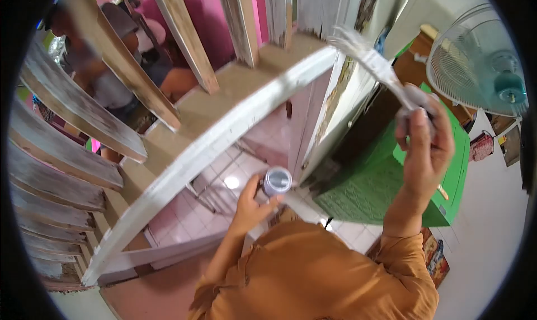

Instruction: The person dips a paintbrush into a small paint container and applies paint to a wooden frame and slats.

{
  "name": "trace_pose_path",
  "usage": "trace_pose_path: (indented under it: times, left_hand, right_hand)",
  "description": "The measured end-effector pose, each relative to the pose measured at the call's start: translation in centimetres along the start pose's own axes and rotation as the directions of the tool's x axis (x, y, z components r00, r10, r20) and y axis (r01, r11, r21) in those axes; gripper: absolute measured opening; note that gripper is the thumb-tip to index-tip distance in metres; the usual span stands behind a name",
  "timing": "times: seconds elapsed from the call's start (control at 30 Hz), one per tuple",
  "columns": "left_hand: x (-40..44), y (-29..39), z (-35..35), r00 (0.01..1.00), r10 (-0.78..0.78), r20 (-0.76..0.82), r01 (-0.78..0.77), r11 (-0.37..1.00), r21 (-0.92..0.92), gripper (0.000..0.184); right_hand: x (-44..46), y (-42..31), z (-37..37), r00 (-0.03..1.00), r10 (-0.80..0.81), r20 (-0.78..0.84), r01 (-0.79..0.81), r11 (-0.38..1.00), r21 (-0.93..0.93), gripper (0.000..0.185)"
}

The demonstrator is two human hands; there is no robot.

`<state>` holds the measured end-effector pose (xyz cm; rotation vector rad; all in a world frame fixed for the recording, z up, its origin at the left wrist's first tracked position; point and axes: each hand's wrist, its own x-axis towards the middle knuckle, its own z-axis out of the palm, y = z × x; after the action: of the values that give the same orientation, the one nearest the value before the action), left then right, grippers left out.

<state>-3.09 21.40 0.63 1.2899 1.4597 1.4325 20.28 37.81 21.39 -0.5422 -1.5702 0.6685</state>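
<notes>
My left hand (253, 207) is wrapped around a small round container (277, 181), held upright in front of my body. Its contents look greyish, but I cannot make them out. In my right hand (424, 141) is a paintbrush (373, 63), gripped by the handle and raised to the upper right. White covers the brush, and its bristles are blurred near the end of a curved wooden rail (224, 131). The rail's edge is painted white in part. Wooden slats (184, 38) rise from it, with patchy white and bare brown faces.
Close by my right arm stands a green cabinet (391, 169). A fan (475, 57) with a round guard is at the upper right. Behind the slats sits another person (109, 68). Tiled floor (240, 163) shows below the rail.
</notes>
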Motion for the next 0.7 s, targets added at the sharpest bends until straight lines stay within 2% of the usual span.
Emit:
trace_pose_path:
  times: [0.03,0.1,0.13,0.2,0.27,0.33,0.37,0.4,0.5,0.6,0.7]
  left_hand:
    - [0.4,-0.2,-0.2,1.0,0.017,0.002,-0.017,0.997,0.073,0.072]
    - [0.9,-0.5,-0.3,1.0,0.006,-0.007,-0.006,0.999,0.035,0.079]
    - [1.2,-0.6,-0.2,1.0,-0.023,0.002,0.023,0.999,0.029,0.079]
    - [1.6,0.1,0.4,0.993,0.103,-0.063,-0.104,0.994,-0.016,0.076]
    - [1.9,-0.1,0.5,0.995,0.098,-0.034,-0.098,0.995,-0.016,0.079]
    - [2.2,-0.1,0.7,0.985,0.172,0.02,-0.172,0.985,0.015,0.077]
    - [2.3,-0.1,0.6,0.986,0.165,0.024,-0.165,0.986,0.014,0.077]
    - [2.5,-0.2,0.6,0.979,0.197,0.049,-0.199,0.978,0.055,0.075]
    - [2.6,-0.5,0.6,0.97,0.233,0.075,-0.239,0.967,0.088,0.073]
    - [2.9,-0.8,0.7,0.969,0.24,0.06,-0.244,0.967,0.071,0.072]
    - [3.0,-1.3,1.1,0.972,0.233,0.031,-0.234,0.972,0.018,0.072]
  right_hand:
    - [-0.8,-0.1,-1.0,0.999,0.044,0.016,-0.044,0.999,-0.009,0.028]
    - [-2.4,-0.5,-2.7,0.984,0.172,0.038,-0.171,0.985,-0.023,0.03]
    - [-3.2,-0.6,-3.0,0.979,0.201,0.04,-0.2,0.979,-0.033,0.03]
    - [-4.6,-0.9,-3.7,0.975,0.218,0.048,-0.214,0.974,-0.068,0.036]
    - [-5.4,-1.6,-3.4,0.967,0.256,0.002,-0.254,0.96,-0.121,0.037]
    - [-6.1,-1.3,-4.2,0.955,0.274,0.115,-0.236,0.935,-0.265,0.032]
    - [-6.2,-0.7,-4.7,0.944,0.27,0.189,-0.219,0.943,-0.252,0.025]
    - [-6.4,-0.4,-4.7,0.943,0.275,0.187,-0.224,0.941,-0.254,0.025]
    - [-6.5,0.4,-4.4,0.921,0.15,0.359,-0.051,0.961,-0.271,0.022]
    - [-6.6,0.0,-3.9,0.874,0.215,0.436,-0.086,0.952,-0.295,0.022]
    - [-6.5,0.3,-2.7,0.841,0.212,0.498,-0.081,0.959,-0.272,0.023]
